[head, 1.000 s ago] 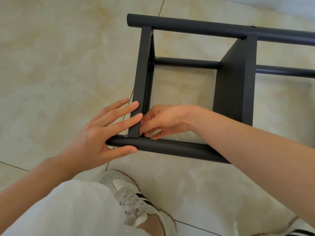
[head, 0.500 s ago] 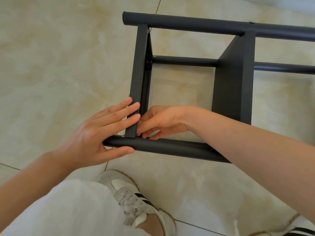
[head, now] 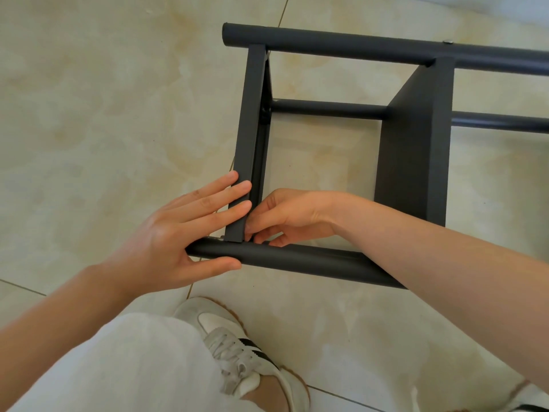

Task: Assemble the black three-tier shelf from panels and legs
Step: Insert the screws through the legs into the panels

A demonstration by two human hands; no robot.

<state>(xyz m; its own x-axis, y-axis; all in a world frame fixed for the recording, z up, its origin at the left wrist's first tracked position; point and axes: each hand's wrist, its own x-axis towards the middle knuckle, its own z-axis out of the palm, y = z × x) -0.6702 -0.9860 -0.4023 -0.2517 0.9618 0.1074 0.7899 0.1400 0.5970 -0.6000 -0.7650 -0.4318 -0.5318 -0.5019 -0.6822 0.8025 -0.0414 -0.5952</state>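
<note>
Left hand (head: 178,233) flat against panel (head: 252,114)

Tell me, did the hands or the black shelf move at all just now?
Hardly anything moved. The left hand still lies flat against the end panel, thumb along the near leg. The right hand keeps its fingertips at the corner where panel and leg meet; what they hold, if anything, is hidden. The shelf stays on its side on the floor.

Matte black shelf (head: 416,144) on its side on tiled floor (head: 89,114), two panels (head: 251,114) edge-up between round legs (head: 297,258).
</note>
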